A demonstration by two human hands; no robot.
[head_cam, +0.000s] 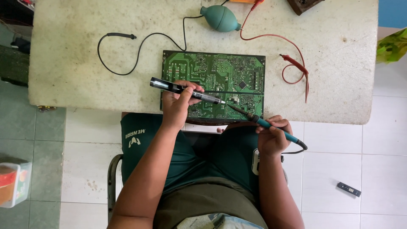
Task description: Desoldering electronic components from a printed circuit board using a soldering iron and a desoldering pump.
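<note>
A green circuit board (pixel 214 76) lies solder side up near the front edge of a worn white table (pixel 76 63). My left hand (pixel 178 104) grips a black and silver desoldering pump (pixel 186 90), its tip pointing right at a spot near the board's lower middle. My right hand (pixel 273 135) holds a soldering iron (pixel 258 121) with a teal handle. The iron's metal tip reaches up-left to the same spot, close to the pump's nozzle.
A teal rubber blower bulb (pixel 220 18) sits behind the board. A black probe lead (pixel 121 36) curls at the left and a red probe lead (pixel 294 63) at the right. A small dark remote (pixel 349 189) lies on the tiled floor, and a plastic container (pixel 12 182) stands at the left.
</note>
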